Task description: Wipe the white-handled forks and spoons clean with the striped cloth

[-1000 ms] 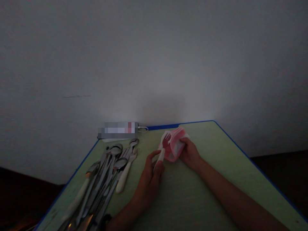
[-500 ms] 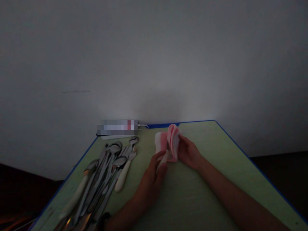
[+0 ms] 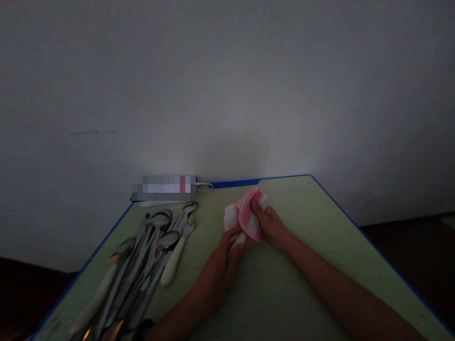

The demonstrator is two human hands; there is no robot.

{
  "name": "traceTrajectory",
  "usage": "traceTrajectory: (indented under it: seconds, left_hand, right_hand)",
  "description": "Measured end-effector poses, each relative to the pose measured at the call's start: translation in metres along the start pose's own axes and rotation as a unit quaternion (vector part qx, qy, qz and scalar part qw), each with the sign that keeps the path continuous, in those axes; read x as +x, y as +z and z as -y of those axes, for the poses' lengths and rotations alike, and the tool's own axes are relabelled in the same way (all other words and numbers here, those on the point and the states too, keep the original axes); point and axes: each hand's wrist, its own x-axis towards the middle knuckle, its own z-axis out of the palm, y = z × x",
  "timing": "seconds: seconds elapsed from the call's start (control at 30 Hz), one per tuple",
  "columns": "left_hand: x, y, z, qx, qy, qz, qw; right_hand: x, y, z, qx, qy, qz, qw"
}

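Note:
My left hand (image 3: pixel 227 253) is closed round a pale cream handle (image 3: pixel 239 240) of a piece of cutlery. Its far end is hidden inside a folded pink-and-white cloth (image 3: pixel 249 219), so I cannot tell whether it is a fork, spoon or knife. My right hand (image 3: pixel 269 222) pinches the cloth from the right, thumb on top, with the cloth wrapped over the hidden end. Both hands are over the middle of the table. Left of them lies a fork (image 3: pixel 177 253) with a similar cream handle, apart from my left hand.
A heap of metal spoons and other cutlery (image 3: pixel 145 260) covers the left side of the green table (image 3: pixel 313 246), which has a blue edge. A blurred-out box-like object (image 3: pixel 165 188) with a white cable (image 3: pixel 206 185) stands at the back left. Behind is a grey wall (image 3: pixel 227 85).
My right hand has folded the cloth over the cutlery's hidden end, and its thumb now presses on top. The left hand keeps its grip on the handle. The view has shifted slightly.

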Motion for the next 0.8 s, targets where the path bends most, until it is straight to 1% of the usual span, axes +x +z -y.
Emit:
traceTrajectory:
  seconds: [0.1, 0.2, 0.27, 0.33, 0.43, 0.5, 0.57, 0.63, 0.7, 0.8]
  left_hand:
    - [-0.002, 0.002, 0.001, -0.034, -0.001, -0.005, 0.999]
    - [-0.003, 0.002, 0.002, -0.078, -0.023, -0.029, 0.996]
    - [-0.002, 0.003, 0.003, -0.095, -0.031, -0.060, 0.993]
    - [-0.001, 0.003, 0.003, -0.110, -0.032, -0.086, 0.990]
    - [0.001, 0.003, 0.004, -0.135, -0.036, -0.091, 0.986]
    - [0.001, 0.003, 0.005, -0.141, -0.040, -0.083, 0.986]
    - [-0.001, 0.002, 0.004, -0.134, -0.041, -0.066, 0.988]
    - [-0.003, 0.000, 0.004, -0.129, -0.039, -0.036, 0.990]
    - [-0.005, -0.001, 0.005, -0.133, -0.040, -0.018, 0.990]
    - [-0.004, 0.000, 0.006, -0.133, -0.046, -0.030, 0.990]
  right_hand:
    - [0.001, 0.000, 0.001, 0.023, 0.028, -0.054, 0.998]
    - [0.001, 0.004, 0.008, 0.112, 0.060, -0.058, 0.990]
    - [0.001, 0.006, 0.014, 0.184, 0.071, -0.038, 0.980]
    - [0.001, 0.006, 0.019, 0.246, 0.071, -0.004, 0.967]
    - [0.002, 0.005, 0.024, 0.296, 0.076, 0.046, 0.951]
    - [0.002, 0.003, 0.022, 0.294, 0.087, 0.054, 0.950]
    - [0.004, 0.002, 0.019, 0.271, 0.097, 0.046, 0.957]
    - [0.005, 0.002, 0.015, 0.239, 0.092, 0.037, 0.966]
    - [0.005, 0.002, 0.013, 0.216, 0.079, 0.036, 0.972]
    - [0.005, 0.001, 0.013, 0.205, 0.083, 0.060, 0.973]
